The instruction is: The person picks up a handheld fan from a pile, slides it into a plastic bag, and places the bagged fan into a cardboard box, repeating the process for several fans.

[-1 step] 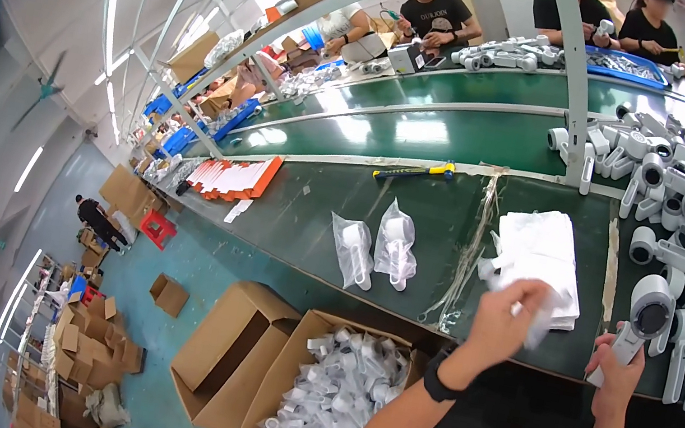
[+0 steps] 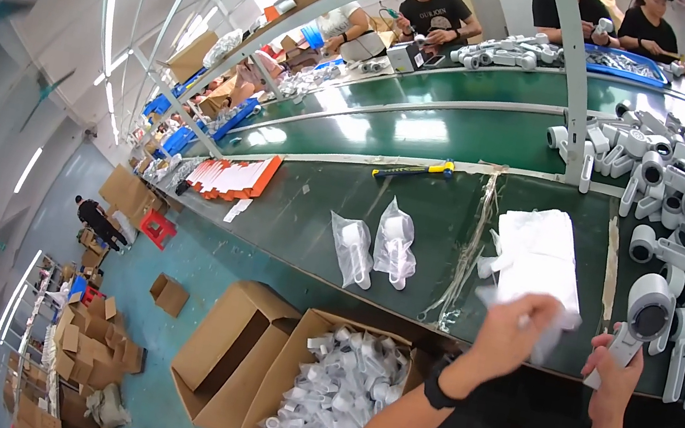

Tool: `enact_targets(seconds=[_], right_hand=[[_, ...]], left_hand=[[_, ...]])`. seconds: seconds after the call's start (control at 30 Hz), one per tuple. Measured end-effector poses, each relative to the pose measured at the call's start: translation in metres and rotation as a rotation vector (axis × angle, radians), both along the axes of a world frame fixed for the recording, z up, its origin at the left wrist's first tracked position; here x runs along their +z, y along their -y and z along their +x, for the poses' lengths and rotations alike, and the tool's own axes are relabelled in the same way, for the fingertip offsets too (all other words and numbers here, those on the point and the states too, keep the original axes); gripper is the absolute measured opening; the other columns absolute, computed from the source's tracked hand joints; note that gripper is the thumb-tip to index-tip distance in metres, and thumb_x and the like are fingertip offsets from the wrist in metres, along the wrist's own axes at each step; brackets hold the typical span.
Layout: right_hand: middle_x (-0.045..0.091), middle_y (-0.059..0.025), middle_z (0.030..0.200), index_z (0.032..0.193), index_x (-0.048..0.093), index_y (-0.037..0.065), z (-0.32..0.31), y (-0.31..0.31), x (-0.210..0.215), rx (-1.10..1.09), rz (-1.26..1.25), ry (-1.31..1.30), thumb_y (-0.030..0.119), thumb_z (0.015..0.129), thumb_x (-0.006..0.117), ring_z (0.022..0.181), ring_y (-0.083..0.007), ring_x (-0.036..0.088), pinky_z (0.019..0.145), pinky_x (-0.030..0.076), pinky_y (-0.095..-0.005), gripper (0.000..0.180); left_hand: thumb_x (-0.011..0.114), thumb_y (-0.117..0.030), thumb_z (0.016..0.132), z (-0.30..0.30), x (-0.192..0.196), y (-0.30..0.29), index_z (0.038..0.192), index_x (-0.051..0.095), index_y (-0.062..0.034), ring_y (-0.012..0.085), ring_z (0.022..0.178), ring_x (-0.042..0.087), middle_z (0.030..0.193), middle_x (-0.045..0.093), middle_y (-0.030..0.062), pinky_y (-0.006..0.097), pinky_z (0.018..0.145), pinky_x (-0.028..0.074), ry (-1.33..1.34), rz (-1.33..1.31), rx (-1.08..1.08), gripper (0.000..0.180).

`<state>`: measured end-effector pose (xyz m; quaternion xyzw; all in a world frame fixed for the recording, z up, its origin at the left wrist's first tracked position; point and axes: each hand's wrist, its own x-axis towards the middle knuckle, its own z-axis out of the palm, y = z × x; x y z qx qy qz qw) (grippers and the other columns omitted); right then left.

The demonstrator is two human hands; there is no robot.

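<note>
Two hands are busy at the near edge of the green worktop. Your right hand is closed around the handle of a grey handheld device, its round head raised above your fist. Your left hand is pinched on a clear plastic bag at the front of the white bag stack; whether you have one bag or two between the fingers is hard to tell from here.

To do this well, peel off a single bag, open its mouth fully with the left hand, and lead the device in handle first or head first as the finished ones lie, keeping the grip low on the handle so the head stays clear.

Just right of you lies the heap of unbagged grey devices. Two bagged units lie further left on the worktop, and a cardboard box of bagged ones stands on the floor below, beside an empty box.
</note>
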<state>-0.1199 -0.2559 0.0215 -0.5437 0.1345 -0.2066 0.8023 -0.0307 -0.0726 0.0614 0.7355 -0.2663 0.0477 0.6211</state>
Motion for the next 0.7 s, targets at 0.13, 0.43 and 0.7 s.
enact_targets(seconds=[0.13,0.43,0.7], right_hand=[[0.063,-0.0064,0.098,0.112,0.053,0.002,-0.008,-0.040,0.012,0.021,-0.042,0.032,0.007,0.069,0.075,0.075,-0.0121,0.061,0.067,0.051,-0.0264,0.049],[0.064,-0.0053,0.084,0.099,0.055,0.002,0.010,-0.048,0.009,-0.008,0.004,-0.031,-0.001,0.072,0.069,0.068,-0.0126,0.062,0.059,0.052,-0.0262,0.030],[0.064,-0.0033,0.083,0.101,0.057,0.001,0.022,-0.062,0.017,0.036,-0.001,-0.064,-0.001,0.072,0.070,0.072,-0.0096,0.062,0.062,0.052,-0.0265,0.032]], left_hand=[[0.060,-0.003,0.093,-0.034,-0.026,0.008,0.110,0.062,0.0025,0.0087,0.088,0.060,0.097,0.067,0.0060,0.022,0.077,0.048,-0.262,-0.247,-0.192,0.018],[0.056,-0.005,0.095,-0.034,-0.050,-0.016,0.106,0.059,0.0015,0.0155,0.082,0.064,0.095,0.065,0.0084,0.030,0.077,0.054,-0.680,-0.855,-0.142,0.013],[0.059,-0.001,0.091,-0.033,-0.037,-0.029,0.120,0.055,0.0049,0.0120,0.084,0.063,0.097,0.064,0.0061,0.027,0.078,0.053,-0.588,-0.567,-0.031,0.029]])
